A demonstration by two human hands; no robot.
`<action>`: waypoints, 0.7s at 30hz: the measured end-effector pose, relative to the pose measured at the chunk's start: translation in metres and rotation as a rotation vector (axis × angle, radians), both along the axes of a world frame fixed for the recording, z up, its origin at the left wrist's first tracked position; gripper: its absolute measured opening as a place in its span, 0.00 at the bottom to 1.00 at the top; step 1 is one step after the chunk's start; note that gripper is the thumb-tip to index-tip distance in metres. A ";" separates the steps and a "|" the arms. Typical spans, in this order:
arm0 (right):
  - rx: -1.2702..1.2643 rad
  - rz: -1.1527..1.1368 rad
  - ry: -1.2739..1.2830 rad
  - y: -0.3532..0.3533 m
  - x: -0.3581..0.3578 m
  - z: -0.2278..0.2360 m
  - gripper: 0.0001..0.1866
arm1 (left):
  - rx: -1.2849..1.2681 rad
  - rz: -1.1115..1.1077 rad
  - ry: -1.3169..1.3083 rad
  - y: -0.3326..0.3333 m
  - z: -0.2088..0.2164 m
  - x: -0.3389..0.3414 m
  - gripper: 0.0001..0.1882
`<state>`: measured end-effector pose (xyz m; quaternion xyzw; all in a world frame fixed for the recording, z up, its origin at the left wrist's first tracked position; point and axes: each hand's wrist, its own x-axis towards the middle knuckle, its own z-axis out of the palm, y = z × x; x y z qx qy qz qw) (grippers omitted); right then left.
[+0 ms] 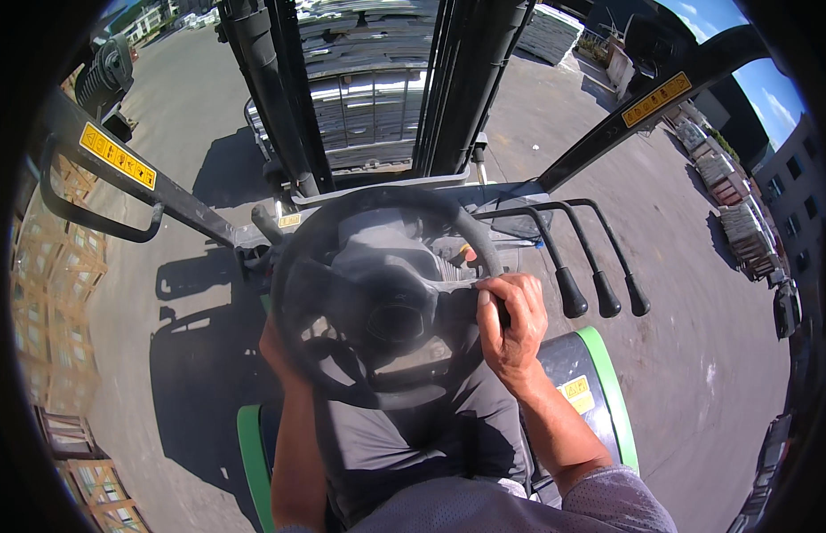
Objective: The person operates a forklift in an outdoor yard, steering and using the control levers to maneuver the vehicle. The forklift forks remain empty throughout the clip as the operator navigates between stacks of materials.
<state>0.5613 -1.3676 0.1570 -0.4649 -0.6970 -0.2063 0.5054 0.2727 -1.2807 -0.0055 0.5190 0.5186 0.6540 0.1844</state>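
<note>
Sleeve [619, 502], right grip [517, 324] on wheel [400, 315]

Paved outdoor storage yard [715, 382] with wooden crates [66, 302], stacked loads [742, 235], grey building [799, 182].

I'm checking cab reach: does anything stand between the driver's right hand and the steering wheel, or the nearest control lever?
Nothing visible does. The right hand grips the right side of the steering wheel, and no object shows in the gap to the nearest control lever.
</note>
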 end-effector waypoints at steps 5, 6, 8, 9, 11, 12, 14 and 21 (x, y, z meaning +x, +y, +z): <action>0.130 0.006 0.139 0.090 -0.043 0.033 0.09 | 0.054 -0.145 -0.060 0.041 0.000 -0.019 0.12; 0.126 0.004 0.162 0.099 -0.051 0.036 0.09 | 0.075 -0.158 -0.046 0.050 0.000 -0.023 0.11; 0.120 -0.002 0.173 0.105 -0.061 0.042 0.09 | 0.115 -0.099 0.051 0.060 0.000 -0.030 0.10; 0.117 -0.005 0.159 0.109 -0.065 0.045 0.09 | 0.096 -0.163 -0.081 0.067 0.002 -0.035 0.10; 0.095 -0.030 0.139 0.109 -0.075 0.048 0.09 | 0.068 -0.227 -0.196 0.075 0.006 -0.048 0.09; 0.080 -0.046 0.132 0.104 -0.079 0.048 0.09 | 0.054 -0.241 -0.210 0.078 0.008 -0.055 0.09; 0.046 -0.066 0.117 0.113 -0.091 0.053 0.09 | 0.031 -0.170 -0.060 0.090 0.014 -0.073 0.09; 0.019 -0.098 0.112 0.121 -0.132 0.062 0.08 | 0.002 -0.091 -0.033 0.117 0.017 -0.110 0.08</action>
